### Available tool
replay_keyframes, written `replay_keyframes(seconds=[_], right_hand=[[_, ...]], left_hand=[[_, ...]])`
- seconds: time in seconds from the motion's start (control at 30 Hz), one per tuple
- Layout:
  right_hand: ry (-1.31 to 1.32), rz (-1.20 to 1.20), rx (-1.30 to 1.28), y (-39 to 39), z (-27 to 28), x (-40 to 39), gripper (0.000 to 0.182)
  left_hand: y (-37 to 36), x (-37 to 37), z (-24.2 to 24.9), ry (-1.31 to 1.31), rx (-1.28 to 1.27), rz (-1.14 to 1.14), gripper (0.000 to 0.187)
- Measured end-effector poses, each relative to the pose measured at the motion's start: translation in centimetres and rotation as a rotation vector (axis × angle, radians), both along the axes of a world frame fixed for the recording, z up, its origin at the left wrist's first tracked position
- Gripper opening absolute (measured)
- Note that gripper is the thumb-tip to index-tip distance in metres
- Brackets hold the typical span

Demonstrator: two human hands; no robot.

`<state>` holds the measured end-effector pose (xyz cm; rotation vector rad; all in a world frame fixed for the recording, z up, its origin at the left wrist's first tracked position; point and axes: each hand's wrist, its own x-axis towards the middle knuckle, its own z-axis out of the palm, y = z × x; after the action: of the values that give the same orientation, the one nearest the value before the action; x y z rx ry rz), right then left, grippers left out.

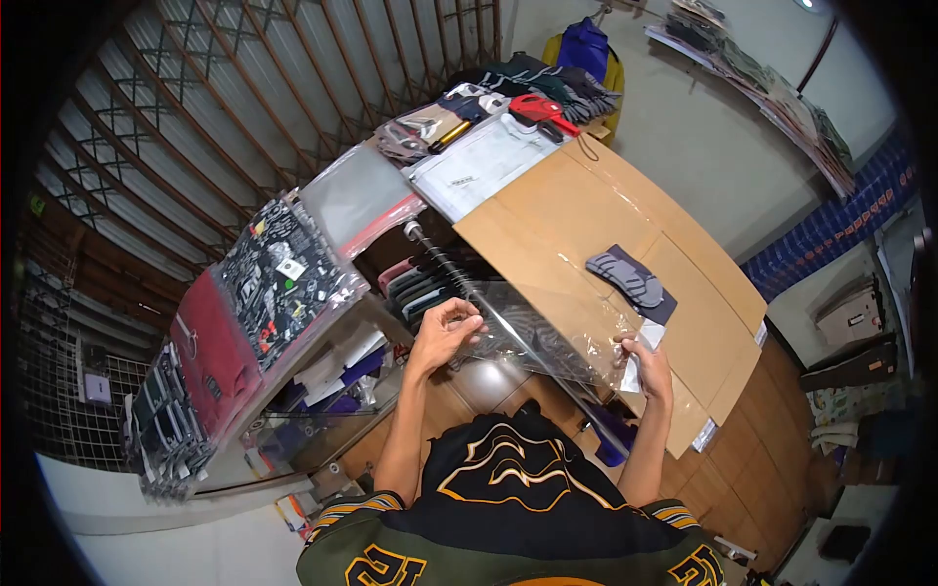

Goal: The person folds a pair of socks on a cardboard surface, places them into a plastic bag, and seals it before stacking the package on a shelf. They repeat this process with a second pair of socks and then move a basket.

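A clear plastic bag (542, 327) stretches between my two hands in front of my body, and dark folded things show through it. My left hand (447, 334) is closed at the bag's left side, fingertips pinched together. At its right side my right hand (647, 369) grips the bag between thumb and fingers. A white strip (649, 336) shows right by the right thumb. Just beyond that hand, a folded grey and dark patterned fabric piece (630, 278) lies on the brown cardboard (567, 210) covering the table.
Left of the cardboard stand wrapped garments: a black printed pack (278, 278) and a red one (210, 361). A red tape dispenser (543, 113) sits at the back near white sheets (489, 166). A metal rod (449, 264) crosses the gap before me. A shelf (752, 98) hangs at right.
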<state>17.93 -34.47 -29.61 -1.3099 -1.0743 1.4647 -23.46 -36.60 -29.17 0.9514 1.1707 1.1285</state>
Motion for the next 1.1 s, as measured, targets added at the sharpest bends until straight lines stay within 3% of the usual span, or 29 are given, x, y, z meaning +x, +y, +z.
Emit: replay_keyframes(seconds=[0.1, 0.23, 0.43, 0.53, 0.73, 0.83, 0.93, 1.1], right_hand=[[0.103, -0.035, -0.046, 0.7, 0.8, 2.5, 0.020], [-0.132, -0.054, 0.024, 1.2, -0.6, 6.6, 0.024], [0.246, -0.228, -0.049, 0.4, 0.7, 8.5, 0.027], [0.107, -0.264, 0.053, 0.1, 0.0, 9.9, 0.027], [-0.159, -0.324, -0.098, -0.2, 2.2, 11.7, 0.025], [-0.211, -0.316, -0.143, 0.2, 5.2, 11.5, 0.028], [-0.084, -0.389, -0.010, 1.2, 4.7, 11.1, 0.032], [-0.275, -0.224, -0.097, 2.4, 7.5, 12.8, 0.036]], left_hand=[[2.0, 1.6, -0.1, -0.169, -0.042, -0.051, 0.015], [4.6, 3.5, -0.2, -0.166, -0.092, -0.124, 0.015], [8.2, 6.0, 1.5, -0.110, -0.149, -0.337, 0.015], [9.6, 6.7, 2.6, -0.162, -0.166, -0.435, 0.015], [12.6, 7.6, 3.7, -0.227, -0.126, -0.608, 0.022], [14.5, 7.4, 4.3, -0.247, -0.117, -0.680, 0.023], [16.5, 7.1, 4.8, -0.243, -0.060, -0.768, 0.021], [19.1, 7.3, 5.9, -0.161, -0.001, -0.757, 0.020]])
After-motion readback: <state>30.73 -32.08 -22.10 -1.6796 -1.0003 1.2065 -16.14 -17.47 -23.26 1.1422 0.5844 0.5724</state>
